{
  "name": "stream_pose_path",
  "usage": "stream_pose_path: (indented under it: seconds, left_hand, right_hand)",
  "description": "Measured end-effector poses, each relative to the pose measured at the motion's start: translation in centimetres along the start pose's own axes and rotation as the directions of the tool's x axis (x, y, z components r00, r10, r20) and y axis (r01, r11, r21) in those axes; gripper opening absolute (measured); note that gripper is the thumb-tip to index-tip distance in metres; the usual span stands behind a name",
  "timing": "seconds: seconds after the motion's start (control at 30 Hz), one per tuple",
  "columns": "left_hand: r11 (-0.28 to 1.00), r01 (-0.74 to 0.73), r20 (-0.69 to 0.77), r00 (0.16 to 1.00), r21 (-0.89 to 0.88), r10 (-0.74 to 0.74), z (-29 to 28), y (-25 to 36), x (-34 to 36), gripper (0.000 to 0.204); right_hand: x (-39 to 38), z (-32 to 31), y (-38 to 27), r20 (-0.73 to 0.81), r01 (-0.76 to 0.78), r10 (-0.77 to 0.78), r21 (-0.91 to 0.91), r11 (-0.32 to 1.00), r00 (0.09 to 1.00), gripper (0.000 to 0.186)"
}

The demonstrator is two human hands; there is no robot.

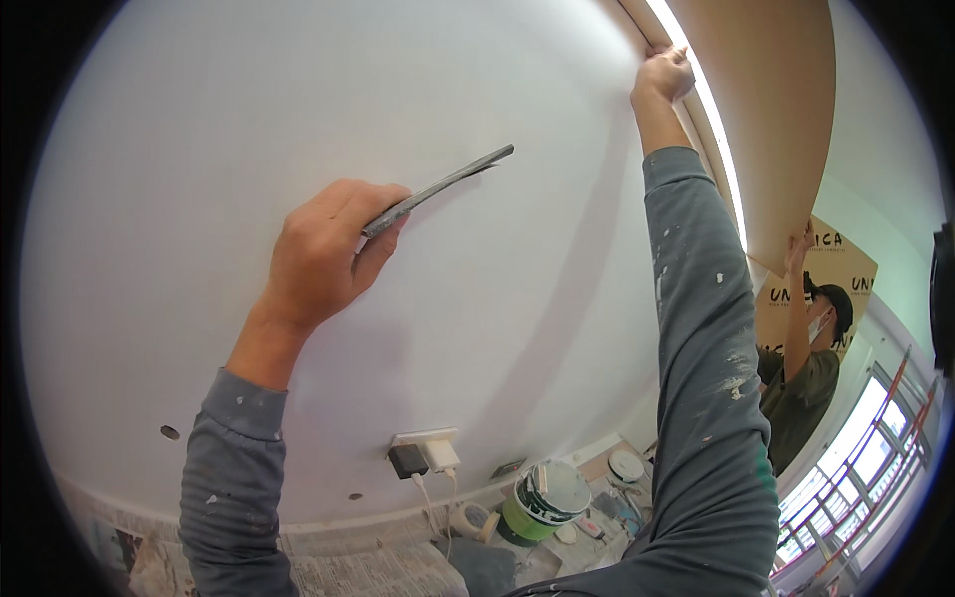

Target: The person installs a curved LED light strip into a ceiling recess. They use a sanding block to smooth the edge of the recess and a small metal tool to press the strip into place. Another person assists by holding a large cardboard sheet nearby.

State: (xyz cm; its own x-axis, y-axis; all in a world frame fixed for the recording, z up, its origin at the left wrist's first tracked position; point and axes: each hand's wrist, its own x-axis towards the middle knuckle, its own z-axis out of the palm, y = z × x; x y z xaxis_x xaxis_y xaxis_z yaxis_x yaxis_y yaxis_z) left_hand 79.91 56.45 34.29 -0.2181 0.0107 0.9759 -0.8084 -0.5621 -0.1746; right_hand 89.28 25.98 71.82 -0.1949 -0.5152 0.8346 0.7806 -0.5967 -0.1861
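Note:
My left hand is closed around one end of a flat grey blade, seen almost edge-on and smeared with dried filler. The blade points up and right, in front of the pale wall; whether it touches the wall I cannot tell. High on the right, my right hand is raised with its fingers curled, at the wooden edge beside a glowing light strip. What its fingers pinch, if anything, is too small to make out. Both grey sleeves carry white paint specks.
A broad brown panel curves overhead. Below it a co-worker in a cap and mask reaches up. Two plugged-in chargers sit low on the wall. Under them stand a green-and-white bucket, a tape roll and spread newspaper.

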Motion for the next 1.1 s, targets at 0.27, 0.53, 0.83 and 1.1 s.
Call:
stream_pose_path:
  seconds: [0.27,0.53,0.83,1.1]
  left_hand:
    - [0.999,-0.018,-0.025,1.0,-0.05,0.017,0.2,0.1,0.2,0.019]
    - [0.998,-0.016,-0.021,1.0,-0.062,0.015,0.1,-0.2,-0.1,0.018]
    - [0.998,0.02,-0.027,0.999,-0.065,-0.021,0.1,0.0,0.0,0.019]
    - [0.999,0.005,-0.034,0.999,-0.05,-0.006,-0.1,-0.1,0.0,0.021]
  right_hand:
    - [2.3,-4.2,0.7,0.135,0.095,-0.078,-0.119,0.988,0.988,0.059]
    - [2.4,-4.8,2.6,-0.01,-0.165,0.168,0.14,0.976,0.986,0.054]
    - [2.0,-2.6,1.8,-0.003,0.007,-0.008,-0.124,0.992,1.0,0.046]
    - [-3.8,-2.2,-2.9,0.106,0.002,-0.026,0.219,0.976,0.994,0.045]
